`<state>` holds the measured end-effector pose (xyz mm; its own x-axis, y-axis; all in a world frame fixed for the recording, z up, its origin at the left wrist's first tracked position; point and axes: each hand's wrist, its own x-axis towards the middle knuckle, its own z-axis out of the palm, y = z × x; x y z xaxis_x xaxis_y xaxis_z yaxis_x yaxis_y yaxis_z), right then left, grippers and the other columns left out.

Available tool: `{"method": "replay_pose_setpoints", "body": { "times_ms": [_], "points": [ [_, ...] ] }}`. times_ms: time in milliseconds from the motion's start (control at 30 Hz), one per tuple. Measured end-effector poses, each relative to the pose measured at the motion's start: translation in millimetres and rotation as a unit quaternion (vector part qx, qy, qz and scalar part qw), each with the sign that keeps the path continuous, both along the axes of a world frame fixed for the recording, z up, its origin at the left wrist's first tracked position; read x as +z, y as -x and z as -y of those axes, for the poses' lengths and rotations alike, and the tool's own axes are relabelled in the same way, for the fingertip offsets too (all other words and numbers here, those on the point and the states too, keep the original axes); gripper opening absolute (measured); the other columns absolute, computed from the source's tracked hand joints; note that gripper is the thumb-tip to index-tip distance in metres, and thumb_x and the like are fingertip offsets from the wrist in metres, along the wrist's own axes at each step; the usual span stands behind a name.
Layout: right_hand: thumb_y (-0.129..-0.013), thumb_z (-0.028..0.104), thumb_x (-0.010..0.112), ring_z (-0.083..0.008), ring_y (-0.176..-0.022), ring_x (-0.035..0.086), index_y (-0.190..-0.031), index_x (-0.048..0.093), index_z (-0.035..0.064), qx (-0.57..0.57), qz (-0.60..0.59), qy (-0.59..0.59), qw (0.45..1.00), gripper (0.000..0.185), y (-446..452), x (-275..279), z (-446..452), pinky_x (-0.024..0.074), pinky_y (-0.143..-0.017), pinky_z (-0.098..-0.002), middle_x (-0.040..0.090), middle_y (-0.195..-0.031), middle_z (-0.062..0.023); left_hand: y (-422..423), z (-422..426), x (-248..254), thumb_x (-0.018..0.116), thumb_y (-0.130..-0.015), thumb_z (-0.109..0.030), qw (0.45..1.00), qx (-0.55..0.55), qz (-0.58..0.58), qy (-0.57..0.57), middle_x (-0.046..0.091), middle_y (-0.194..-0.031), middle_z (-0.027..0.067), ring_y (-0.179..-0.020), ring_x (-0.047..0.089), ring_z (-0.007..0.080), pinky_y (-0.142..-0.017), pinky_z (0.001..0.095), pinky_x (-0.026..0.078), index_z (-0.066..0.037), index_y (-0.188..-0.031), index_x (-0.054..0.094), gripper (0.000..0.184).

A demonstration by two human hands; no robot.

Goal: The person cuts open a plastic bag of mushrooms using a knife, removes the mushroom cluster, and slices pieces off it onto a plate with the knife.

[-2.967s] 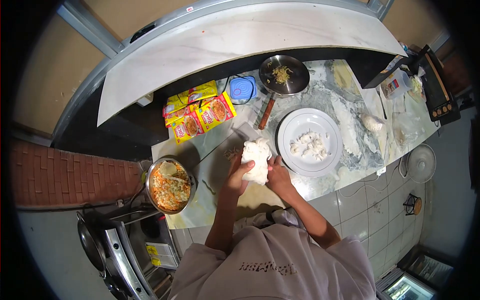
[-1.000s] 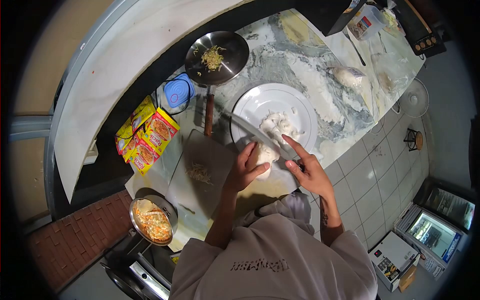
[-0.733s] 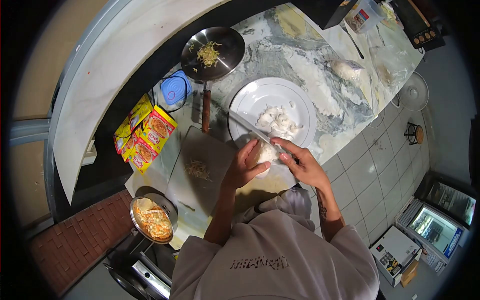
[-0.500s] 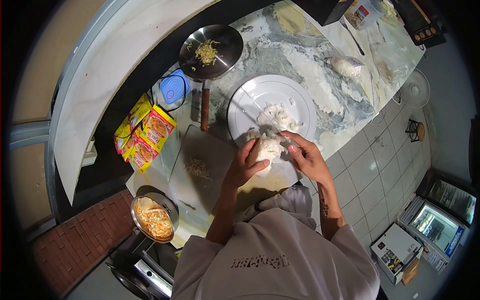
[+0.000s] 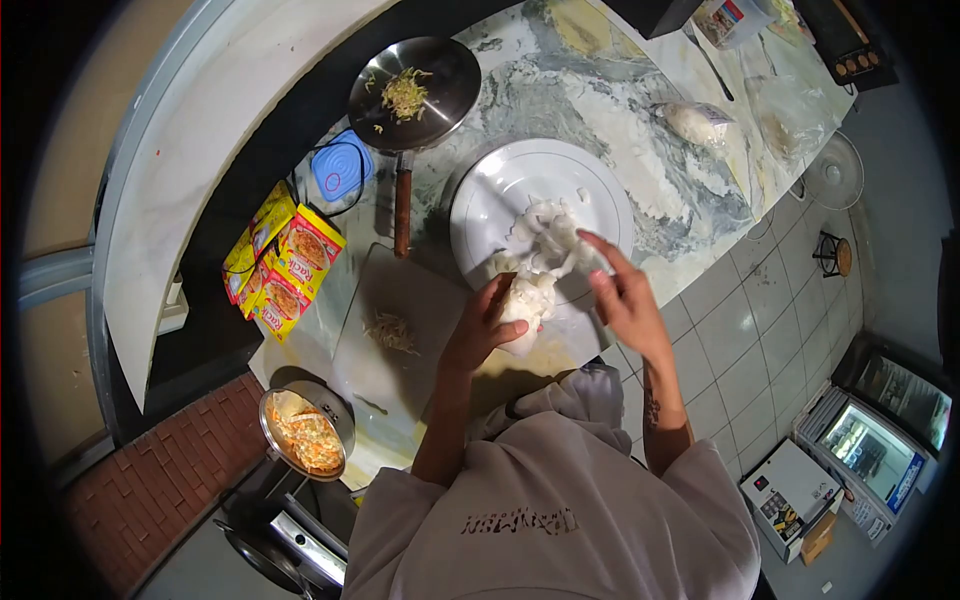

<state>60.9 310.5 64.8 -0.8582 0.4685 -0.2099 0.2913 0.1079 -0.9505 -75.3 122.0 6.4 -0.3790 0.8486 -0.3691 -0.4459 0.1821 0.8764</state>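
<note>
My left hand point(image 5: 480, 330) is closed around a white clump that looks like oyster mushroom point(image 5: 526, 305), held at the near rim of a large white plate point(image 5: 480, 215). Torn white mushroom pieces point(image 5: 548, 228) lie in a pile on that plate. To the right of the clump, my right hand point(image 5: 634, 312) is over the plate's right edge, its index finger and thumb apart and nothing visible between them. Beneath the hands is a pale cutting board point(image 5: 375, 290) bearing a small heap of thin shreds point(image 5: 390, 332).
A frying pan point(image 5: 445, 105) with shredded food stands at the far left. Nearby are a blue lidded box point(image 5: 340, 168) and yellow-red seasoning packets point(image 5: 305, 250). A metal bowl point(image 5: 348, 425) holds orange and white shreds. A plastic-wrapped white bundle point(image 5: 692, 124) lies right.
My right hand has drawn slightly right, away from the clump, and its fingers have spread. My left hand still holds the clump, almost in the same place. The view has shifted slightly.
</note>
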Motion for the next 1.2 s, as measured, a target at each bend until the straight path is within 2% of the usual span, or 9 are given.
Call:
{"method": "replay_pose_setpoints", "body": {
  "times_ms": [33,133,300,467,700,800,867,1000,1200],
  "points": [
    [-0.103,0.032,0.046,-0.0040,-0.042,0.039,-0.142,0.046,0.0058,-0.011,-0.008,-0.007,1.000,0.047,1,-1,-3,0.0330,-0.044,-0.0211,0.044,-0.056,0.0058,-2,-1,10,0.072,-0.071,-0.021,0.998,0.016,0.065,-0.021,0.060,-0.118,0.0163,-0.099,0.065,0.0258,-0.086,0.0387,0.053,0.005,-0.136,0.041,0.076],
    [-0.105,0.039,0.034,-0.0045,-0.042,0.041,-0.148,0.032,0.0044,0.061,0.036,0.118,0.991,0.055,1,13,-14,0.0357,-0.046,-0.0218,0.043,-0.051,0.0055,-1,0,11,0.073,-0.072,-0.023,0.989,0.032,0.132,-0.060,0.060,-0.114,0.0144,-0.097,0.064,0.0234,-0.084,0.0372,0.053,0.004,-0.132,0.044,0.071],
    [-0.105,0.041,0.034,-0.0063,-0.046,0.043,-0.150,0.030,0.0070,0.202,0.039,0.180,0.962,0.057,1,0,0,0.0397,-0.049,-0.0219,0.049,-0.060,0.0017,-3,-5,8,0.071,-0.073,-0.023,0.987,0.057,0.130,-0.070,0.061,-0.111,0.0122,-0.095,0.064,0.0201,-0.082,0.0349,0.053,0.003,-0.128,0.047,0.066],
    [-0.104,0.047,0.032,-0.0054,-0.046,0.042,-0.150,0.033,0.0116,0.185,0.036,0.239,0.953,0.058,0,3,9,0.0401,-0.048,-0.0220,0.051,-0.067,0.0012,-2,3,1,0.069,-0.073,-0.024,0.977,0.035,0.178,-0.109,0.062,-0.111,0.0132,-0.094,0.065,0.0220,-0.080,0.0365,0.055,0.004,-0.132,0.045,0.069],
    [-0.104,0.041,0.038,-0.0053,-0.047,0.042,-0.148,0.039,0.0155,0.167,0.005,0.245,0.955,0.051,-2,11,8,0.0395,-0.047,-0.0221,0.058,-0.080,-0.0007,-1,4,10,0.070,-0.073,-0.025,0.974,0.023,0.210,-0.084,0.062,-0.109,0.0165,-0.092,0.066,0.0256,-0.071,0.0389,0.057,0.006,-0.132,0.045,0.070],
    [-0.104,0.038,0.039,-0.0052,-0.047,0.042,-0.147,0.040,0.0154,0.172,0.015,0.208,0.963,0.048,-4,8,5,0.0398,-0.048,-0.0225,0.060,-0.078,-0.0010,3,5,21,0.068,-0.075,-0.025,0.969,0.001,0.241,-0.048,0.063,-0.106,0.0184,-0.084,0.067,0.0277,-0.068,0.0399,0.057,0.006,-0.130,0.046,0.068],
    [-0.105,0.037,0.040,-0.0052,-0.046,0.041,-0.147,0.040,0.0123,0.178,0.016,0.206,0.962,0.049,-9,-6,4,0.0382,-0.047,-0.0230,0.056,-0.067,0.0007,2,6,18,0.066,-0.075,-0.025,0.964,-0.023,0.250,-0.094,0.063,-0.105,0.0191,-0.076,0.067,0.0291,-0.067,0.0408,0.056,0.006,-0.129,0.047,0.065],
    [-0.105,0.036,0.040,-0.0050,-0.043,0.039,-0.140,0.047,0.0054,0.144,-0.019,0.258,0.955,0.047,-11,-20,2,0.0344,-0.043,-0.0222,0.049,-0.054,0.0014,-2,5,23,0.064,-0.076,-0.024,0.959,0.021,0.277,-0.049,0.064,-0.104,0.0189,-0.075,0.067,0.0304,-0.067,0.0419,0.056,0.006,-0.128,0.048,0.063],
    [-0.104,0.043,0.038,-0.0036,-0.037,0.034,-0.119,0.056,0.0037,0.081,0.018,0.313,0.946,0.046,-16,-16,-9,0.0272,-0.036,-0.0194,0.043,-0.047,0.0009,-6,4,8,0.062,-0.077,-0.022,0.943,0.053,0.326,-0.043,0.059,-0.115,0.0217,-0.093,0.065,0.0341,-0.069,0.0471,0.057,0.003,-0.135,0.041,0.067]
  ]
}}
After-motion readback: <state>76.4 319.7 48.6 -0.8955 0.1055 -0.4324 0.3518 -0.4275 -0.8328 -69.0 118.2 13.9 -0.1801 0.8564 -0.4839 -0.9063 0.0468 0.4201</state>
